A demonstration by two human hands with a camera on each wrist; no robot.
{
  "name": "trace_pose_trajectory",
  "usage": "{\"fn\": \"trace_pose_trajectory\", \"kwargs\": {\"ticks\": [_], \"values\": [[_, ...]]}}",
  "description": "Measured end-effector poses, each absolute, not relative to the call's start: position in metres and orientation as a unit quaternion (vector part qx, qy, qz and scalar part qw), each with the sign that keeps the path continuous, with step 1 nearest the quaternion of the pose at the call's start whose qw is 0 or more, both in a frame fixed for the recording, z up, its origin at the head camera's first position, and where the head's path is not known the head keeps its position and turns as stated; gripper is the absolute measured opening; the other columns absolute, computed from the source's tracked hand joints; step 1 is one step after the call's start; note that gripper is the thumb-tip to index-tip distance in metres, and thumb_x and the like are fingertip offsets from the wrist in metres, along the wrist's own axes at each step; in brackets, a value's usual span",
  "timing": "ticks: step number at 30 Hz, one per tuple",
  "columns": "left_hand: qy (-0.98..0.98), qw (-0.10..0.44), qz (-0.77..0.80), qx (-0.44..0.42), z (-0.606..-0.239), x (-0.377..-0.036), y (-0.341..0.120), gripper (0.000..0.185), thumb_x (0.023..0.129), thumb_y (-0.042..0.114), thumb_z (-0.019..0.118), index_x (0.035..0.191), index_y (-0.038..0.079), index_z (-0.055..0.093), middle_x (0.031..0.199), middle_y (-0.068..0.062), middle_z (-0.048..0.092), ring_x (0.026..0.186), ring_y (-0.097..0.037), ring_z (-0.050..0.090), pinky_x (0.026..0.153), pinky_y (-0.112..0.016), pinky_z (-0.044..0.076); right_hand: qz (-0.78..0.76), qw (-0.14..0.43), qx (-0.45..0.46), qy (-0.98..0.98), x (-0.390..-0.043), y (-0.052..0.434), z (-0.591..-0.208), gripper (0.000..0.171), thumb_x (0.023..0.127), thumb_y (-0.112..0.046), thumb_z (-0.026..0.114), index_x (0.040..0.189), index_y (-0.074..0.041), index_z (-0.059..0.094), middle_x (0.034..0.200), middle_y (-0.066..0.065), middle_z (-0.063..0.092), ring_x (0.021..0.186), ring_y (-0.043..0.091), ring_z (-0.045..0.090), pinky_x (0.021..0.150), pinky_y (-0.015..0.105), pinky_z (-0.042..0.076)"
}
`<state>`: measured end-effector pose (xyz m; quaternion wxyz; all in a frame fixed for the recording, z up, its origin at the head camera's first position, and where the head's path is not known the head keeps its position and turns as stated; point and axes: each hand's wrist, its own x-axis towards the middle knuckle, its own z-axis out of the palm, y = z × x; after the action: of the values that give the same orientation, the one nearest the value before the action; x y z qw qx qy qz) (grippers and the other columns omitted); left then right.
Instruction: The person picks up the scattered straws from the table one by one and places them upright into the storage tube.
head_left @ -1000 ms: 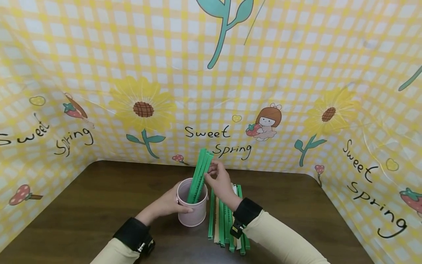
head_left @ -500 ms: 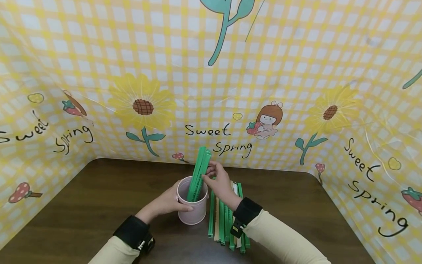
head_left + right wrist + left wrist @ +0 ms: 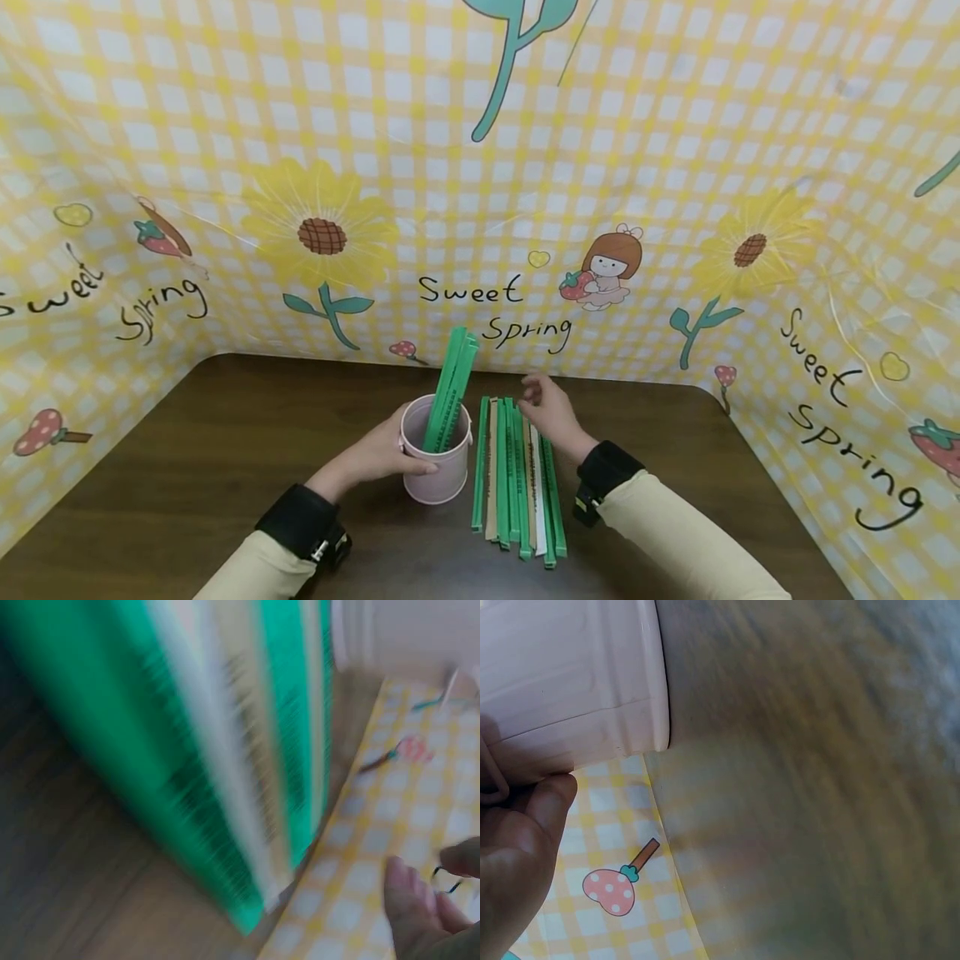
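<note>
My left hand [image 3: 375,454] grips the side of a small pink metal bucket [image 3: 437,485], its thumb across the front. In the left wrist view the fingers [image 3: 551,802] press against the bucket's wall [image 3: 570,690]. Several long, slim green sticks with dark print [image 3: 453,383] lean in the bucket, their tops well above the rim. To its right, a row of loose green, tan and white sticks [image 3: 513,479] lies on the table. Over the far end of that row is my right hand [image 3: 553,414], fingers loosely bent and holding nothing.
The dark wooden table [image 3: 225,442] stretches to both sides. Behind it and along its sides rises a yellow checked cloth [image 3: 480,200] with printed flowers and words. Each wrist wears a black strap with a camera, such as the right strap [image 3: 609,471].
My right hand has let go of the green sticks in the bucket and moved right, over the loose row. The left hand keeps its hold on the bucket.
</note>
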<state>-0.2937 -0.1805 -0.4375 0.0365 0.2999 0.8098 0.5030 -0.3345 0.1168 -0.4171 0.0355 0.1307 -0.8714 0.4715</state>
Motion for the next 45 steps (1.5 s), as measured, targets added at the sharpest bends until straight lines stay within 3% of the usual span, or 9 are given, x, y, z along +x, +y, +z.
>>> {"fn": "trace_pose_trajectory", "kwargs": {"ticks": [4, 10, 17, 24, 33, 37, 41, 45], "values": [[0.815, 0.032, 0.495, 0.3, -0.439, -0.294, -0.181, 0.103, 0.076, 0.019, 0.09, 0.155, -0.003, 0.029, 0.147, -0.027, 0.048, 0.133, -0.041, 0.051, 0.107, -0.048, 0.046, 0.432, -0.015, 0.076, -0.898, -0.336, 0.141, -0.429, 0.04, 0.095, 0.004, 0.059, 0.134, 0.01, 0.053, 0.107, 0.021, 0.06, 0.085, 0.024, 0.06, 0.069, 0.033, 0.054], [0.813, 0.04, 0.499, 0.297, -0.44, -0.295, -0.181, 0.102, 0.076, 0.021, 0.09, 0.156, -0.001, 0.029, 0.148, -0.025, 0.048, 0.134, -0.041, 0.05, 0.108, -0.053, 0.044, 0.412, -0.067, 0.047, -0.908, -0.331, 0.156, -0.443, 0.041, 0.094, 0.003, 0.063, 0.132, 0.013, 0.053, 0.104, 0.023, 0.062, 0.083, 0.024, 0.064, 0.068, 0.037, 0.061], [0.81, 0.043, 0.504, 0.297, -0.438, -0.296, -0.18, 0.102, 0.077, 0.023, 0.09, 0.156, 0.0, 0.029, 0.148, -0.026, 0.048, 0.134, -0.042, 0.049, 0.108, -0.055, 0.044, 0.402, -0.056, 0.076, -0.911, -0.327, 0.155, -0.445, 0.038, 0.093, 0.004, 0.063, 0.129, 0.012, 0.057, 0.107, 0.024, 0.064, 0.085, 0.025, 0.066, 0.068, 0.038, 0.06], [0.807, 0.045, 0.509, 0.295, -0.436, -0.297, -0.181, 0.098, 0.077, 0.02, 0.089, 0.155, 0.003, 0.032, 0.144, -0.022, 0.053, 0.131, -0.038, 0.052, 0.106, -0.05, 0.046, 0.362, -0.054, 0.099, -0.925, -0.332, 0.149, -0.444, 0.026, 0.091, 0.006, 0.063, 0.117, 0.01, 0.063, 0.085, 0.012, 0.055, 0.065, 0.018, 0.056, 0.06, 0.032, 0.054], [0.81, 0.048, 0.502, 0.299, -0.44, -0.295, -0.182, 0.103, 0.077, 0.022, 0.089, 0.157, 0.0, 0.027, 0.149, -0.026, 0.046, 0.134, -0.041, 0.049, 0.107, -0.053, 0.045, 0.321, -0.078, 0.084, -0.94, -0.331, 0.144, -0.443, 0.034, 0.088, 0.005, 0.067, 0.122, 0.008, 0.063, 0.075, 0.01, 0.056, 0.054, 0.018, 0.054, 0.055, 0.03, 0.051], [0.811, 0.045, 0.501, 0.299, -0.438, -0.295, -0.182, 0.103, 0.077, 0.021, 0.09, 0.156, 0.0, 0.028, 0.147, -0.026, 0.048, 0.133, -0.04, 0.05, 0.107, -0.051, 0.046, 0.331, -0.083, 0.104, -0.934, -0.335, 0.147, -0.442, 0.034, 0.089, 0.004, 0.066, 0.122, 0.01, 0.06, 0.089, 0.018, 0.062, 0.055, 0.018, 0.056, 0.054, 0.03, 0.052], [0.813, 0.045, 0.501, 0.294, -0.435, -0.296, -0.182, 0.102, 0.076, 0.022, 0.09, 0.156, 0.001, 0.029, 0.146, -0.025, 0.049, 0.132, -0.039, 0.051, 0.107, -0.05, 0.046, 0.342, -0.094, 0.1, -0.93, -0.336, 0.15, -0.436, 0.038, 0.09, 0.002, 0.065, 0.126, 0.01, 0.058, 0.116, 0.026, 0.064, 0.059, 0.018, 0.058, 0.057, 0.032, 0.055], [0.815, 0.048, 0.499, 0.29, -0.437, -0.294, -0.182, 0.104, 0.077, 0.023, 0.09, 0.156, -0.001, 0.028, 0.147, -0.026, 0.047, 0.133, -0.041, 0.05, 0.107, -0.051, 0.045, 0.358, -0.091, 0.077, -0.926, -0.335, 0.156, -0.422, 0.047, 0.09, 0.003, 0.062, 0.136, 0.012, 0.053, 0.111, 0.025, 0.065, 0.057, 0.017, 0.056, 0.058, 0.033, 0.054]]}}
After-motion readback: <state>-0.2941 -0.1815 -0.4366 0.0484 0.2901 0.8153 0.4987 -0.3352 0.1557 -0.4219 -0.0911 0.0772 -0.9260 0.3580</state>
